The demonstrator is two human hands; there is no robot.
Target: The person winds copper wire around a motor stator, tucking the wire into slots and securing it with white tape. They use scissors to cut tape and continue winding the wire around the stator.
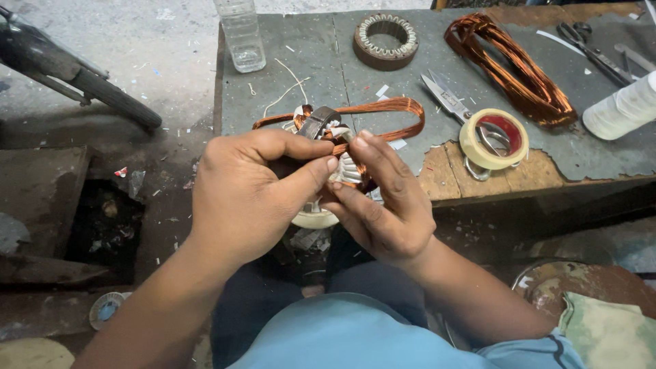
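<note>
Nearest: blue shirt front (pixel 355 335) and dark-trousered lap, seen from above at the frame's bottom edge.
Left hand (pixel 239 198): raised over the lap, back of the hand to the camera, thumb stretched rightward, fingers (pixel 301 145) curled over the top of the stator.
Right hand (pixel 383 205): palm turned partly up, forefinger and thumb pressed together on copper strands at the stator's right side.
Stator (pixel 328 167): round motor core with pale slot liners, held between both hands just in front of the worktop edge, mostly hidden by them.
Copper coil (pixel 383 113): a loop of wire rising from the stator and lying out over the worktop.
Step in hand: seemingly working coil wire into the core slots.
Next move calls for: probably a steady left hold while the right fingertips press strands down without kinking them.
Worktop (pixel 287 82): worn grey sheet over wood.
Around: second stator ring (pixel 385 41), larger copper hank (pixel 512 68), tape roll (pixel 493 139), snips (pixel 447 99), clear bottle (pixel 240 34).
</note>
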